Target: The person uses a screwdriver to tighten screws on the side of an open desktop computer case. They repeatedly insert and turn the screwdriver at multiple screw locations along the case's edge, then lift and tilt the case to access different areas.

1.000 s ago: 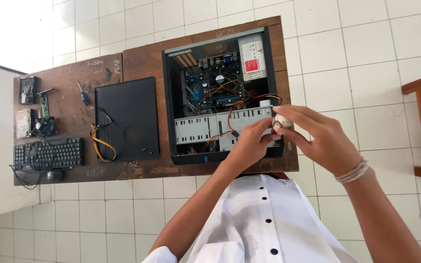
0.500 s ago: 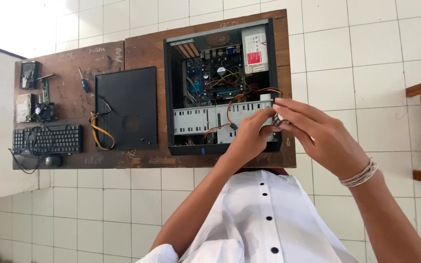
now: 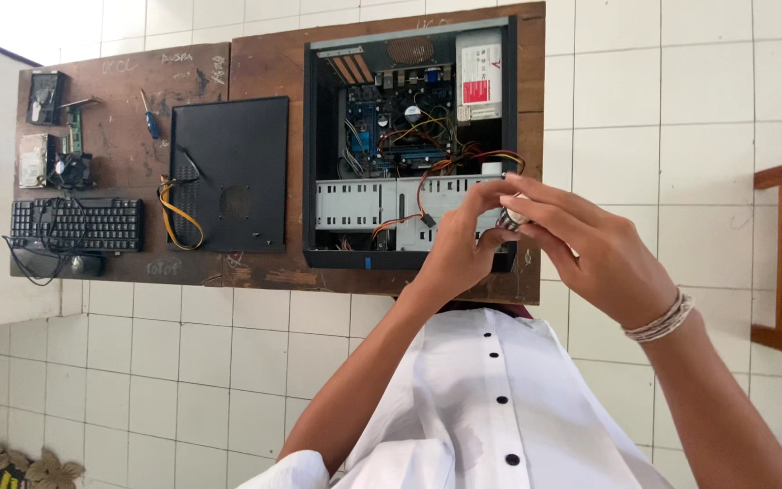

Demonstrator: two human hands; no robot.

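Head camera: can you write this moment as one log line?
left hand: pinching small silver part | right hand: pinching same part | place: over open computer case | nearby: side panel, keyboard

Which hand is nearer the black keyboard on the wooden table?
Left. The left hand is over the open computer case, on the side toward the black keyboard; the right hand is farther from it.

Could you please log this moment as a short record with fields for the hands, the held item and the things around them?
left hand: left hand, fingers pinching a small metallic part
right hand: right hand, fingers closed on the same part, bracelets at the wrist
grip: both hands share the part, above the case's drive bay
case: open computer case, cables and board exposed
beside it: black side panel
far left: keyboard, screwdriver
surface: wooden table
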